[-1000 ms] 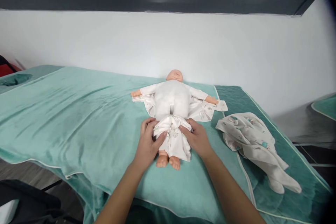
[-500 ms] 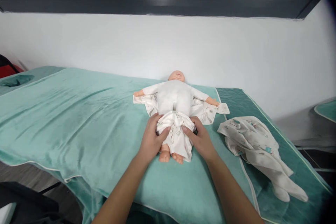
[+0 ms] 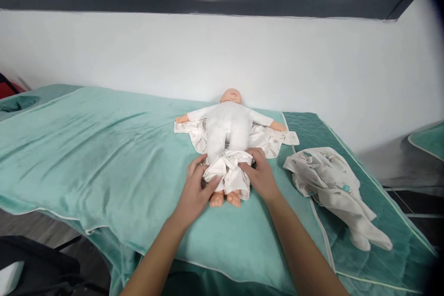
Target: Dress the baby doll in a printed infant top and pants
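Note:
A baby doll (image 3: 229, 120) with a white cloth body lies on its back, feet towards me and arms spread out. Bunched white baby pants (image 3: 231, 169) with a small print are around its lower legs, just above the bare feet. My left hand (image 3: 197, 189) grips the left side of the pants, thumb on top. On the opposite side, my right hand (image 3: 260, 173) pinches the waistband area between thumb and fingers. Under the doll's arms and back a printed white baby top (image 3: 270, 141) is spread open.
Green velvety covers (image 3: 104, 148) lie over the bed. To the right rests a crumpled white printed garment with footed legs (image 3: 333, 185). A white wall (image 3: 173, 55) stands right behind the doll's head. At the lower left is a dark chair-like object (image 3: 34, 259).
Both hands have drawn the pants down the doll's legs towards its feet, baring more of the white thighs. The camera view has shifted slightly.

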The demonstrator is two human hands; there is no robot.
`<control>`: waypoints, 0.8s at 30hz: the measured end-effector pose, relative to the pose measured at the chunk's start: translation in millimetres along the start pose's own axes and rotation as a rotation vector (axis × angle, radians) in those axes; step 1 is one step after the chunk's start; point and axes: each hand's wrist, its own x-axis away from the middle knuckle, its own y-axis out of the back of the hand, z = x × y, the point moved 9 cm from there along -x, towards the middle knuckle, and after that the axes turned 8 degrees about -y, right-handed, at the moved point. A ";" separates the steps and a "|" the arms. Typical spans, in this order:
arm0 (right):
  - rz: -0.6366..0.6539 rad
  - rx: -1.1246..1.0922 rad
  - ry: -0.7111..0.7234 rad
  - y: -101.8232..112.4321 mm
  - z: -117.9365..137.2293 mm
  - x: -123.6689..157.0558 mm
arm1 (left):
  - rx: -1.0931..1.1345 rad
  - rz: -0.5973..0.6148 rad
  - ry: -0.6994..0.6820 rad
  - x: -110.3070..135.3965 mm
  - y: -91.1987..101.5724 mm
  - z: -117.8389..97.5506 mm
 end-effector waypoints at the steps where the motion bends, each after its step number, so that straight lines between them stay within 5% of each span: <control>1: 0.000 0.004 0.000 -0.4 0.5 -0.1 | 0.012 0.053 -0.011 5.1 -0.6 -1.8; 6: 0.014 0.056 0.016 -1.6 5.5 2.3 | 0.014 0.281 -0.167 14.4 -11.5 -6.0; 11: 0.149 0.117 0.025 -5.7 13.9 32.0 | -0.067 0.086 -0.359 11.7 -9.6 -9.3; 17: 0.293 0.168 0.073 -13.4 26.9 73.2 | -0.037 0.119 -0.221 8.9 -9.4 -10.1; 24: 0.235 0.328 0.081 -6.2 36.8 58.2 | -0.172 0.152 -0.173 -5.1 8.3 -29.6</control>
